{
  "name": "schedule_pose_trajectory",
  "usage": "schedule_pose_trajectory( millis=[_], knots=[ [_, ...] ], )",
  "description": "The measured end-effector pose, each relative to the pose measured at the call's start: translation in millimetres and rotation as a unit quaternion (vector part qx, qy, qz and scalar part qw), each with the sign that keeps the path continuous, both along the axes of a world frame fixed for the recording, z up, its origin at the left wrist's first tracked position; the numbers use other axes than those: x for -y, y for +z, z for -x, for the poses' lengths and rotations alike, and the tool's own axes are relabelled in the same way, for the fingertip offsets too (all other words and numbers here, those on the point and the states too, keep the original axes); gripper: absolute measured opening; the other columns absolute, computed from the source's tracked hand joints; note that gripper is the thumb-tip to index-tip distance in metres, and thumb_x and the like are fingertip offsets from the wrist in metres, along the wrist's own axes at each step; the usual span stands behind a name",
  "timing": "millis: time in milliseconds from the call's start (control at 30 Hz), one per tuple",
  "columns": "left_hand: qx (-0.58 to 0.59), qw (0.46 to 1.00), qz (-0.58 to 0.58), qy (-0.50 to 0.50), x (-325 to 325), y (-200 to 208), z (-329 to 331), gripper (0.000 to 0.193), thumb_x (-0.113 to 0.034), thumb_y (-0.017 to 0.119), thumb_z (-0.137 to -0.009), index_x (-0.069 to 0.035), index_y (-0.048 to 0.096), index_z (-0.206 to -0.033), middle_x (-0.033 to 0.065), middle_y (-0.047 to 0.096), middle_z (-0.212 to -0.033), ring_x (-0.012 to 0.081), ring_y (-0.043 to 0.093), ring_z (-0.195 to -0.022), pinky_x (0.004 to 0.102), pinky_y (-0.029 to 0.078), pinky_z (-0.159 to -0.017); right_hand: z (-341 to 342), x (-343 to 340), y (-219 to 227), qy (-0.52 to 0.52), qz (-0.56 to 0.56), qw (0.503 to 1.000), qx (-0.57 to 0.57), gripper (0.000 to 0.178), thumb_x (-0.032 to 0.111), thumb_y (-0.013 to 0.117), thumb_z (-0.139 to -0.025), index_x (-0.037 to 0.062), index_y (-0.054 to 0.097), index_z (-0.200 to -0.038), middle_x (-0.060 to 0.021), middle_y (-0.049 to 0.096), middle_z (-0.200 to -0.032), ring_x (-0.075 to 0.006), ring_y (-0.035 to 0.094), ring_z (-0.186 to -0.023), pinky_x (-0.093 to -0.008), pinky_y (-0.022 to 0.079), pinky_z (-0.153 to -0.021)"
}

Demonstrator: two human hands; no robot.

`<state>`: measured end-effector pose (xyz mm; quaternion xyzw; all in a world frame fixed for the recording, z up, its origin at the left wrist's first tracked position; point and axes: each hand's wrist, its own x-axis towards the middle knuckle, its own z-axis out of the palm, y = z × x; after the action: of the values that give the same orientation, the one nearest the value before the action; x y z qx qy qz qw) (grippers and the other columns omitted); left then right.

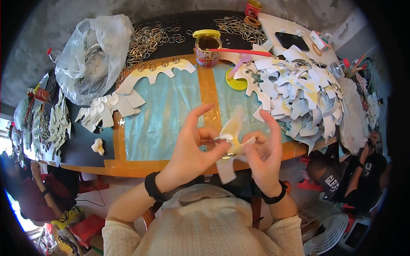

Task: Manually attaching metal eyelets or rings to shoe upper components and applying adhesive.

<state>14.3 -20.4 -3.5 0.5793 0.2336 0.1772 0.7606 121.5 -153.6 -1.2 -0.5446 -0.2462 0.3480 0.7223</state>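
Observation:
In front of me, at the table's near edge, both hands hold a white scalloped piece of sheet material (226, 170) with yellowish smears. My left hand (183, 147) pinches it between thumb and fingers, close to a metal ring (228, 156) on the piece. On its other side, my right hand (265, 160) grips an edge with thumb and bent fingers, index raised. Part of the piece is blurred. Beyond lies a similar strip (159, 73) with several rings along its edge. A large heap of such white pieces (299, 100), many with rings, covers the right side.
An open tub (208, 55) stands at the back, near a red stick (245, 52), a pink spoon (240, 64) and a lime-green dish (236, 81). Loose metal rings (149, 40) lie beside a clear plastic bag (92, 59). A phone (291, 41) rests at the back right. Other people sit on both sides.

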Motion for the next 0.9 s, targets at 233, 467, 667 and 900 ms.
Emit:
schedule_pose_trajectory(
  millis=[233, 467, 667, 900],
  knots=[
    [-0.015, 0.998, -0.051, -0.025, 4, -3, 10, 0.067, 0.001, 0.064, -0.081, -0.002, 0.025, -0.135, 0.0113, 0.063, -0.096, 0.0143, 0.06, -0.088, 0.0274, 0.047, -0.077, -21, -13, 13, 0.107, 0.056, 0.991, 0.056, 0.065, -0.009, 0.048, -0.085, 0.0068, 0.02, -0.141, -0.0046, 0.053, -0.089, -0.008, 0.056, -0.079, -0.0217, 0.047, -0.068],
    [-0.177, 0.966, -0.188, -0.01, -28, -8, 45, 0.052, -0.005, 0.064, -0.082, -0.005, 0.039, -0.127, 0.0087, 0.062, -0.102, 0.018, 0.06, -0.09, 0.0314, 0.048, -0.072, -55, -57, 0, 0.291, 0.181, 0.897, 0.278, 0.06, -0.003, 0.052, -0.084, 0.01, 0.03, -0.138, -0.0069, 0.056, -0.084, -0.0135, 0.056, -0.072, -0.0267, 0.047, -0.066],
    [-0.128, 0.85, -0.51, -0.028, -51, -14, 42, 0.031, -0.001, 0.064, -0.074, -0.006, 0.059, -0.104, 0.0105, 0.057, -0.098, 0.0291, 0.055, -0.094, 0.0366, 0.044, -0.079, -59, -85, -32, 0.304, 0.153, 0.854, 0.393, 0.053, -0.001, 0.052, -0.085, 0.0085, 0.036, -0.135, -0.0123, 0.057, -0.077, -0.0222, 0.057, -0.069, -0.0316, 0.046, -0.067],
    [-0.256, 0.893, -0.362, -0.074, -47, -10, 40, 0.026, -0.004, 0.064, -0.078, -0.005, 0.06, -0.104, 0.0101, 0.06, -0.105, 0.0186, 0.059, -0.094, 0.0298, 0.046, -0.072, -61, -85, -36, 0.293, 0.178, 0.897, 0.278, 0.048, -0.002, 0.05, -0.086, 0.0073, 0.038, -0.132, -0.0067, 0.055, -0.079, -0.0136, 0.053, -0.07, -0.0272, 0.045, -0.067]
  ],
)
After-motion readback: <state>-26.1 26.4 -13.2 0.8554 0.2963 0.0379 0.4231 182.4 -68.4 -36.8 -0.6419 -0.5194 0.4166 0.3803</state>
